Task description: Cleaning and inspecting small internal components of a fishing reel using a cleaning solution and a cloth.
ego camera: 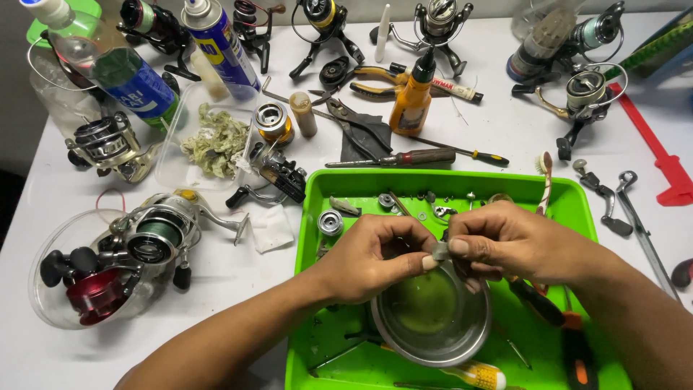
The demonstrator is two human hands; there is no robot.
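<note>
My left hand (372, 256) and my right hand (509, 242) meet above a round steel bowl (432, 339) that sits in a green plastic tray (317, 188). Both pinch a small grey metal part (440, 250) between thumb and fingertips; the fingers hide most of it. The bowl holds a little greenish liquid (426, 302). Small reel parts lie along the far side of the tray, among them a little metal spool (330, 222).
Several fishing reels (155, 235) crowd the white table, with a spray can (220, 45), an orange bottle (411, 97), pliers (375, 78), a screwdriver (419, 157), a clear tub of crumpled rag (213, 141), and a red caliper (660, 159) at right. Screwdrivers (574, 347) lie in the tray.
</note>
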